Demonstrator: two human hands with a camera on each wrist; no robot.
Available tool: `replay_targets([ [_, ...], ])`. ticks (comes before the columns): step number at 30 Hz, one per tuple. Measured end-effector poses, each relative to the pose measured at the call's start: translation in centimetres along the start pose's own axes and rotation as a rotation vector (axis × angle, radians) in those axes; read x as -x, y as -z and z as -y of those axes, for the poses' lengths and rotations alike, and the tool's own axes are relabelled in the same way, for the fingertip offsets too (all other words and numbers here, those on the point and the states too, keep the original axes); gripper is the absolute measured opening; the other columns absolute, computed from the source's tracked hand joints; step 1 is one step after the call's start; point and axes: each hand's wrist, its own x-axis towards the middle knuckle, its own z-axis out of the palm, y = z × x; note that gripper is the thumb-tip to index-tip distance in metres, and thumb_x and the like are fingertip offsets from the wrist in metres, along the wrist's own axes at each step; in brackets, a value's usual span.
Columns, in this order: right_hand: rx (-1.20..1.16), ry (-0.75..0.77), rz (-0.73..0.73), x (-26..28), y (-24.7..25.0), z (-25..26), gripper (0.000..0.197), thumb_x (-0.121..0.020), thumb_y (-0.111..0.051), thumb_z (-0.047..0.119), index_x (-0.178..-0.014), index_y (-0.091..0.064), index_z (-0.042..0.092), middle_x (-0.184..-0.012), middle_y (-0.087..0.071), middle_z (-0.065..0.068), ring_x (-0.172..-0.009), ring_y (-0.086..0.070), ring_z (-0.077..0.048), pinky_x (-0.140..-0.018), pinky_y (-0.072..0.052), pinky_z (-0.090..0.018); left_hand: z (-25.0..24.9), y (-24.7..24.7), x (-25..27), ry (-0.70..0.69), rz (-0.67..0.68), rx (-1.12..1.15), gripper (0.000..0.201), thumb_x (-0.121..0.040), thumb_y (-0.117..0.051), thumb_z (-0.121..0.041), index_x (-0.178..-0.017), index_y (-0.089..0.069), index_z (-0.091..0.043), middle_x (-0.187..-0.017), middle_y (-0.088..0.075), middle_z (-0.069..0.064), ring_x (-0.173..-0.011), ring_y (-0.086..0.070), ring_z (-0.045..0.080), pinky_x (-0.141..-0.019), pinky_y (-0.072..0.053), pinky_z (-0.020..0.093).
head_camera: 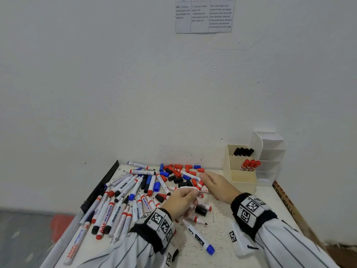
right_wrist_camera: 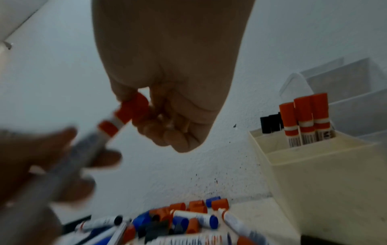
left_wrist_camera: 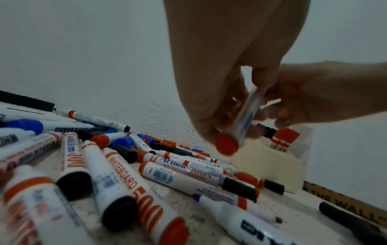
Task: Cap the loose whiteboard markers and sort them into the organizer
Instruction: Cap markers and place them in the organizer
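A white marker with red bands [head_camera: 190, 188] is held above the table between both hands. My left hand [head_camera: 181, 200] grips its barrel [left_wrist_camera: 247, 114]; its red end plug [left_wrist_camera: 227, 144] faces the left wrist camera. My right hand [head_camera: 214, 183] pinches the red cap [right_wrist_camera: 134, 107] on the marker's tip end [head_camera: 201, 184]. Whether the cap is fully seated I cannot tell. The cream organizer [head_camera: 241, 179] stands to the right, with black markers [head_camera: 243, 151] in its back slot and red markers [head_camera: 250, 165] in the middle slot. Its front slot looks bare.
Many loose markers [head_camera: 119, 200] lie across the left of the table. Loose red, blue and black caps [head_camera: 179, 174] are piled near the wall. A blue-ended marker [head_camera: 199, 237] lies near me. A white tiered organizer [head_camera: 270, 155] stands behind the cream one.
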Motion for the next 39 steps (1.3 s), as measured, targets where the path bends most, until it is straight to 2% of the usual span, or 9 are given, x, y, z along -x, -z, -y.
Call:
replay_targets([
  [2,0.03,0.024,-0.042,-0.2,1.4,0.4,0.027,-0.098,-0.041,0.032,-0.094,-0.059,0.011,-0.081,-0.057,0.003,-0.064,-0.047,-0.006,-0.061,-0.04,-0.018,0.5,0.2,-0.4,-0.057,-0.012,-0.141,0.033,-0.098,-0.04,-0.035,-0.117,-0.057,-0.014,-0.08,-0.058,-0.005,-0.063,-0.055,0.005,-0.062,-0.049,0.017],
  [5,0.035,0.042,-0.25,-0.8,4.5,0.8,0.019,-0.096,-0.046,0.025,-0.104,-0.058,0.013,-0.093,-0.06,0.003,-0.064,-0.045,0.003,-0.058,-0.036,-0.011,2.5,1.0,-1.1,0.002,-0.075,-0.505,0.038,-0.095,-0.047,-0.033,-0.131,-0.047,-0.021,-0.117,-0.056,-0.003,-0.103,-0.056,0.009,-0.094,-0.047,0.028],
  [8,0.14,0.045,-0.532,-1.7,8.0,-0.2,0.022,-0.095,-0.049,0.02,-0.111,-0.059,0.008,-0.104,-0.059,-0.003,-0.08,-0.05,-0.002,-0.07,-0.037,-0.011,3.7,2.2,-1.0,0.134,-0.118,-0.873,0.033,-0.089,-0.054,-0.027,-0.122,-0.052,-0.027,-0.125,-0.051,-0.005,-0.113,-0.049,0.012,-0.102,-0.041,0.036],
  [11,0.258,0.004,-0.645,-2.0,9.9,-1.8,0.025,-0.095,-0.048,0.017,-0.114,-0.058,0.004,-0.113,-0.059,-0.011,-0.094,-0.051,-0.014,-0.082,-0.038,-0.023,4.4,3.0,-0.9,0.15,-0.114,-1.068,0.033,-0.091,-0.05,-0.028,-0.123,-0.052,-0.034,-0.134,-0.045,-0.006,-0.125,-0.04,0.015,-0.11,-0.029,0.044],
  [17,0.367,-0.052,-0.753,-1.5,10.7,-3.1,0.026,-0.097,-0.043,0.017,-0.115,-0.056,0.004,-0.114,-0.057,-0.013,-0.099,-0.054,-0.026,-0.081,-0.044,-0.033,4.7,3.2,-1.3,0.118,-0.132,-1.244,0.038,-0.093,-0.047,-0.031,-0.131,-0.046,-0.034,-0.14,-0.041,-0.004,-0.133,-0.03,0.019,-0.113,-0.021,0.045],
  [22,0.545,-0.126,-0.654,-1.8,10.6,-4.8,0.027,-0.094,-0.049,0.023,-0.119,-0.055,0.014,-0.104,-0.066,-0.011,-0.098,-0.058,-0.03,-0.087,-0.046,-0.044,4.5,3.3,-1.7,0.18,-0.136,-1.27,0.035,-0.093,-0.048,-0.028,-0.128,-0.048,-0.028,-0.138,-0.043,-0.001,-0.131,-0.033,0.021,-0.111,-0.023,0.045],
  [27,0.751,-0.176,-0.598,-1.6,9.8,-5.8,0.018,-0.092,-0.053,0.031,-0.105,-0.059,0.02,-0.094,-0.065,-0.006,-0.096,-0.051,-0.029,-0.083,-0.035,-0.038,3.8,3.6,-1.6,0.175,-0.124,-1.236,0.027,-0.093,-0.049,-0.023,-0.12,-0.051,-0.028,-0.132,-0.05,-0.003,-0.126,-0.04,0.019,-0.112,-0.021,0.046],
  [32,0.795,-0.221,-0.52,-1.5,8.8,-6.4,0.016,-0.093,-0.049,0.024,-0.103,-0.061,0.022,-0.103,-0.063,-0.001,-0.105,-0.045,-0.024,-0.088,-0.035,-0.037,3.1,4.1,-1.4,0.161,-0.074,-1.101,0.039,-0.092,-0.05,-0.011,-0.128,-0.053,-0.026,-0.132,-0.049,0.002,-0.115,-0.05,0.017,-0.103,-0.041,0.029],
  [39,0.828,-0.28,-0.502,-1.8,7.9,-6.0,0.02,-0.091,-0.046,0.021,-0.106,-0.059,0.02,-0.111,-0.06,0.001,-0.108,-0.043,-0.024,-0.091,-0.033,-0.038,2.8,5.4,-0.5,0.26,-0.231,-0.79,0.026,-0.098,-0.039,-0.015,-0.122,-0.049,-0.01,-0.118,-0.056,0.006,-0.098,-0.056,0.016,-0.086,-0.044,0.022],
])
